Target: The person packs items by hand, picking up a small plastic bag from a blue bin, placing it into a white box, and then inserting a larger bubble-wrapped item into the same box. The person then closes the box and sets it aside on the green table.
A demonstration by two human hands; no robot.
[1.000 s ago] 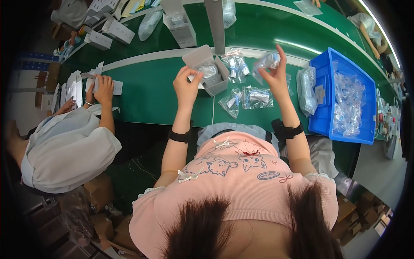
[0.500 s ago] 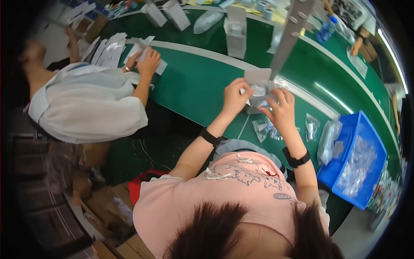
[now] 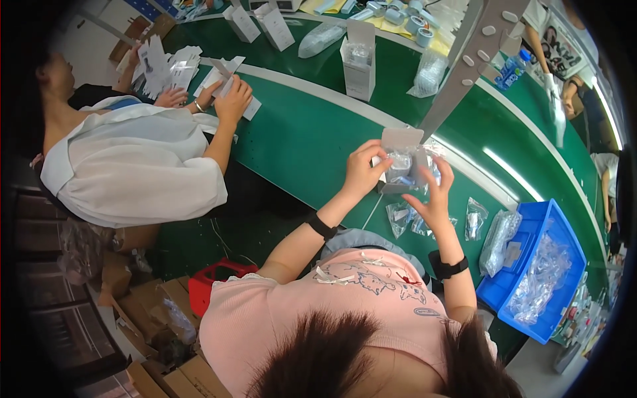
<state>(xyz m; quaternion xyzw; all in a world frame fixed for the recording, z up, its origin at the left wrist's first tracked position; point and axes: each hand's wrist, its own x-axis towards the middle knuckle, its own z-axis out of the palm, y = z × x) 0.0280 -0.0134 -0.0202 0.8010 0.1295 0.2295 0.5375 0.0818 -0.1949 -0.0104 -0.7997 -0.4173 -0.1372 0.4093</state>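
Observation:
A small white carton (image 3: pixel 402 138) stands on the green bench in front of me with its top flaps up. Inside it lies a clear bubble-wrapped item (image 3: pixel 400 162), with small bagged parts beside it. My left hand (image 3: pixel 363 171) grips the carton's left side, fingers at the flap and rim. At the right side, my right hand (image 3: pixel 435 194) has thumb and fingers spread, near the right flap and holding nothing I can see. Just in front of the carton lie small clear bags of parts (image 3: pixel 399 219), and another small bag (image 3: pixel 474 219) is farther right.
A blue bin (image 3: pixel 549 265) of clear bags stands at the right, a bubble-wrapped bundle (image 3: pixel 499 243) against it. A grey metal post (image 3: pixel 458 86) rises behind the carton. Across the bench stands another open carton (image 3: pixel 359 78). A co-worker (image 3: pixel 133 159) folds cartons at the left.
My right thumb and fingers have spread wider beside the carton. My left hand stays on its left side. The view has shifted slightly, and the co-worker still handles a carton.

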